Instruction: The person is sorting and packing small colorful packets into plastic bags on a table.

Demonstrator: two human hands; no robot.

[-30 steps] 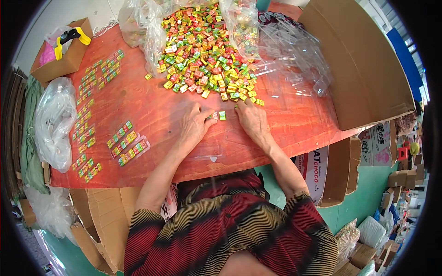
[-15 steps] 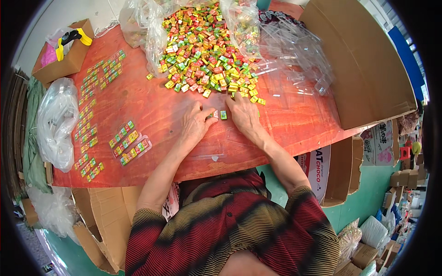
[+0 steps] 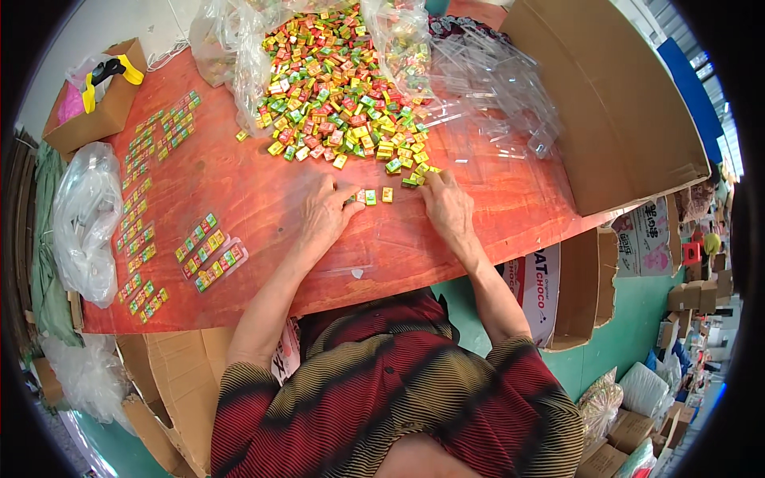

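My left hand [image 3: 325,213] rests on the red table, its thumb and finger closed on a small red-and-white box [image 3: 360,197]. To the right of that box stand a small green box [image 3: 370,197] and a small orange-yellow box [image 3: 387,194], lined up in a short row. My right hand [image 3: 449,209] is at the near right edge of the heap of small coloured boxes [image 3: 327,88]. Its fingers are bent together against a small yellow box [image 3: 433,170], partly hidden by the fingertips. Just left of them lie green-and-yellow boxes [image 3: 409,182].
Filled strips of small boxes [image 3: 135,215] lie at the left, with a clear tray [image 3: 221,263] nearer me. Clear plastic bags [image 3: 213,48] flank the heap. Empty clear trays [image 3: 502,88] pile up beside a tall cardboard box [image 3: 598,103]. A clear plastic bundle [image 3: 89,227] sits at the left edge.
An orange-yellow box now stands right of the green one. My right hand has moved right, away from the row, to the heap's edge. My left hand stays by the row; the view has shifted slightly.
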